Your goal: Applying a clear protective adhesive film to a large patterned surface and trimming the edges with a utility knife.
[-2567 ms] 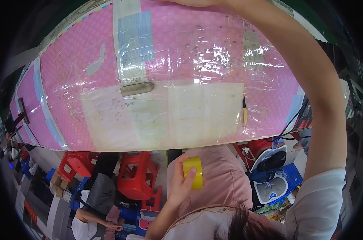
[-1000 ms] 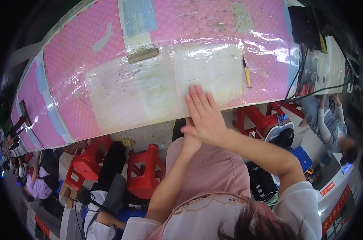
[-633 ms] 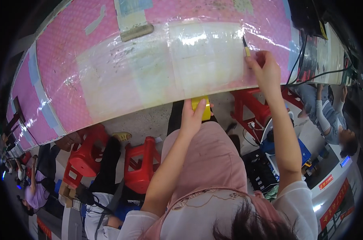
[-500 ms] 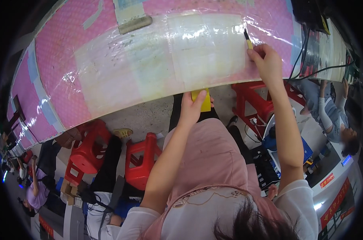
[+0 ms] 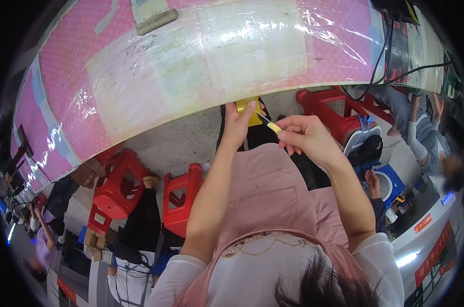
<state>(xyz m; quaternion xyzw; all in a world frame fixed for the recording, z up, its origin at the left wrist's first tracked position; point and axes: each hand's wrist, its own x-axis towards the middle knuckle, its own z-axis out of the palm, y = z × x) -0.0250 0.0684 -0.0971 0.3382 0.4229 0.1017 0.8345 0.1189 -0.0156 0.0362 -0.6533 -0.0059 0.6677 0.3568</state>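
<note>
- One yellow roll [image 5: 255, 121], centre of the frame, just beside the lower edge of the pink-patterned desk [image 5: 68, 66].
- Left hand [image 5: 237, 124], centre: fingers curled around the roll, thumb against it.
- Right hand [image 5: 307, 137], right of centre: fingers pinched together on the yellow handle of a slim, dark-tipped tool [image 5: 270, 125]; tip directed up and left, at the roll, contact impossible to tell.
- Grey bar [image 5: 157, 22], upper left of centre, lying tilted on the desk.
- Red stool [image 5: 185, 202], below and left of the hands.
</note>
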